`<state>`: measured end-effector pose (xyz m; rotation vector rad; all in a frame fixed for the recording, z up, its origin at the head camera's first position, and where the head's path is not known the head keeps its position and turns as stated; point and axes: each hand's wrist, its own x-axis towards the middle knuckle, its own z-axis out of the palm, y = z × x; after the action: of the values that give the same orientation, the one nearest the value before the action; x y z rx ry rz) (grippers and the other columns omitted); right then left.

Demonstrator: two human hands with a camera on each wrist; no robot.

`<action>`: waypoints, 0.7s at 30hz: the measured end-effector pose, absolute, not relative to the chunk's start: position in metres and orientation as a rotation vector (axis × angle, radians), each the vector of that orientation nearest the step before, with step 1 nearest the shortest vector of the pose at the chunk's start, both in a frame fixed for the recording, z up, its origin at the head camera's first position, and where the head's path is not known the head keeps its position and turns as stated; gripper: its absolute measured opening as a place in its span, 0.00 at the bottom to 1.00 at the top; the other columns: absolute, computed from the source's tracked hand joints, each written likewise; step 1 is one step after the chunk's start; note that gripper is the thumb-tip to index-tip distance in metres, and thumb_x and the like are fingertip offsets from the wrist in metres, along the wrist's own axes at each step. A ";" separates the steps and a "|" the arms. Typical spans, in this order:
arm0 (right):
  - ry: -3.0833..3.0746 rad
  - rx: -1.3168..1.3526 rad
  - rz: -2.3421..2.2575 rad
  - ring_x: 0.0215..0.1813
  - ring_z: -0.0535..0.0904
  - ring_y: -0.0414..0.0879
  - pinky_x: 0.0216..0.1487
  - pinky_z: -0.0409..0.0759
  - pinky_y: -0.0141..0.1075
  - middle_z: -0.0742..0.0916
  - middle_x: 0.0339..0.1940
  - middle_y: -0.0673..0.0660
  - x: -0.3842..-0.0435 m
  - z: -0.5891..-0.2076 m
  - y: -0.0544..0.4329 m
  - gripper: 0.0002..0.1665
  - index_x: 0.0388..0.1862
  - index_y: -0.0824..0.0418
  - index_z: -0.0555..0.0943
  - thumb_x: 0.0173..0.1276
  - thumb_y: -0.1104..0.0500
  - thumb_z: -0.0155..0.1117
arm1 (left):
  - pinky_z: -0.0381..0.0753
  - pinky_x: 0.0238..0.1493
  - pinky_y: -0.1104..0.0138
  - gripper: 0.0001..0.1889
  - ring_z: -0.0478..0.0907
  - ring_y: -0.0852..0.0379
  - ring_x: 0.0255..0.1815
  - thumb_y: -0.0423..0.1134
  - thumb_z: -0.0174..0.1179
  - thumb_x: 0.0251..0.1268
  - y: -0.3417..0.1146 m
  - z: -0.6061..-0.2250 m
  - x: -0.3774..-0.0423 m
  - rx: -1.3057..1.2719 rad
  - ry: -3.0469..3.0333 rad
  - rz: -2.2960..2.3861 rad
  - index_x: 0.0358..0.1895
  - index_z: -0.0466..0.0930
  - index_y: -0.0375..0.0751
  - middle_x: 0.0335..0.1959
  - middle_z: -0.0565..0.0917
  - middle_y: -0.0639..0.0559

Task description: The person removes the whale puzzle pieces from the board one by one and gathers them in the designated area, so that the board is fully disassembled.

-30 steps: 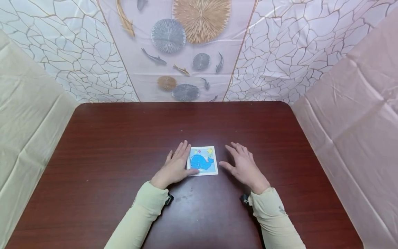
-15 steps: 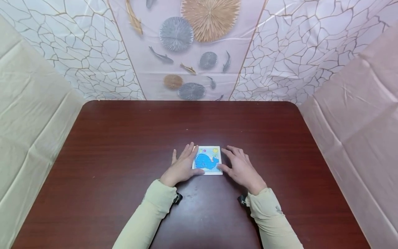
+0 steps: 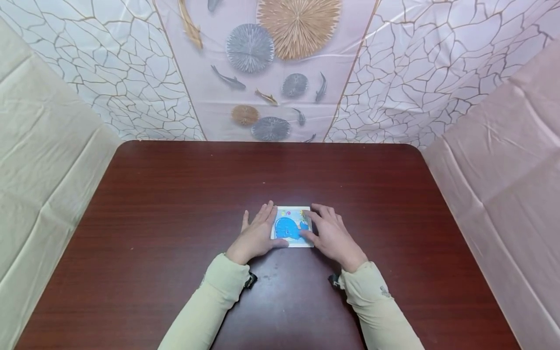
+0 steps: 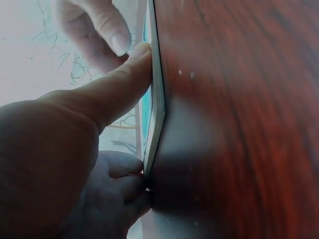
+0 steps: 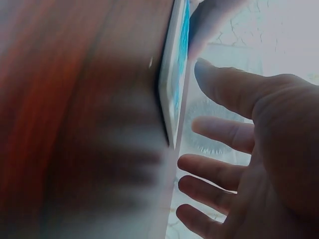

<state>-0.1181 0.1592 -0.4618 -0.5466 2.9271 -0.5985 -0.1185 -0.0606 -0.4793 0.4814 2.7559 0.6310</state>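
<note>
A flat square picture board (image 3: 287,228), white-bordered with a blue whale on light blue, lies on the table. My left hand (image 3: 255,238) rests at its left side, fingers extended along that edge. The left thumb (image 4: 124,82) lies straight on the near border in the left wrist view. Over the board's right part is my right hand (image 3: 333,236), thumb and fingers spread, covering part of the whale's tail side in the head view. From the right wrist, the right fingers (image 5: 214,169) appear apart from the board's surface, with nothing between them and the thumb.
The dark red-brown table (image 3: 197,184) extends around the board. A patterned backdrop (image 3: 297,102) hangs behind its far edge, with pale cloth walls (image 3: 503,160) at both sides. Both wrists wear black straps (image 3: 251,280) below rolled sleeves.
My right hand has moved left, from beside the board to over its right part. The left hand stays at the left edge. The head view has shifted slightly.
</note>
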 end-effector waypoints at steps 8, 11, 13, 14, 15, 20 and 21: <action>2.948 -0.705 -0.529 0.49 0.66 0.51 0.45 0.67 0.42 0.75 0.50 0.57 -0.129 -0.460 0.138 0.29 0.63 0.58 0.78 0.66 0.48 0.67 | 0.37 0.71 0.39 0.53 0.42 0.51 0.79 0.65 0.64 0.56 -0.061 -0.475 -0.117 0.495 2.779 0.592 0.77 0.50 0.40 0.79 0.46 0.46; 2.927 -0.746 -0.538 0.41 0.65 0.48 0.39 0.66 0.37 0.73 0.41 0.54 -0.134 -0.460 0.130 0.28 0.63 0.59 0.78 0.67 0.49 0.66 | 0.37 0.72 0.39 0.53 0.41 0.52 0.79 0.66 0.62 0.57 -0.061 -0.475 -0.118 0.498 2.774 0.558 0.78 0.49 0.41 0.79 0.45 0.47; 2.886 -0.747 -0.574 0.38 0.66 0.46 0.39 0.69 0.36 0.72 0.39 0.53 -0.136 -0.460 0.124 0.28 0.65 0.59 0.77 0.68 0.49 0.65 | 0.37 0.72 0.40 0.53 0.40 0.52 0.79 0.67 0.60 0.57 -0.061 -0.475 -0.118 0.503 2.771 0.528 0.78 0.48 0.41 0.79 0.44 0.48; 2.864 -0.742 -0.594 0.37 0.67 0.46 0.39 0.70 0.36 0.72 0.39 0.53 -0.136 -0.460 0.121 0.29 0.66 0.59 0.76 0.69 0.49 0.64 | 0.37 0.72 0.40 0.53 0.40 0.52 0.79 0.67 0.60 0.57 -0.061 -0.475 -0.118 0.504 2.769 0.515 0.78 0.47 0.42 0.79 0.43 0.48; 2.842 -0.734 -0.612 0.37 0.68 0.45 0.39 0.72 0.36 0.72 0.40 0.53 -0.137 -0.461 0.119 0.29 0.66 0.59 0.75 0.69 0.49 0.64 | 0.37 0.72 0.40 0.53 0.40 0.52 0.79 0.67 0.59 0.58 -0.060 -0.475 -0.118 0.506 2.768 0.505 0.78 0.47 0.42 0.79 0.43 0.48; 2.781 -0.723 -0.636 0.38 0.73 0.44 0.43 0.77 0.37 0.74 0.44 0.55 -0.140 -0.464 0.110 0.29 0.67 0.60 0.73 0.71 0.50 0.62 | 0.38 0.72 0.40 0.52 0.40 0.52 0.79 0.68 0.59 0.58 -0.061 -0.473 -0.117 0.505 2.759 0.483 0.78 0.47 0.42 0.79 0.43 0.49; 2.779 -0.727 -0.636 0.39 0.74 0.44 0.44 0.77 0.37 0.74 0.45 0.55 -0.141 -0.465 0.109 0.29 0.67 0.61 0.73 0.71 0.51 0.62 | 0.38 0.72 0.40 0.52 0.40 0.52 0.79 0.67 0.59 0.58 -0.061 -0.473 -0.117 0.505 2.759 0.487 0.78 0.47 0.42 0.79 0.43 0.48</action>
<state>-0.1409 0.1095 -0.4648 -0.7269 2.7792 -0.6358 -0.1168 -0.0614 -0.4729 0.5050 2.7587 0.4866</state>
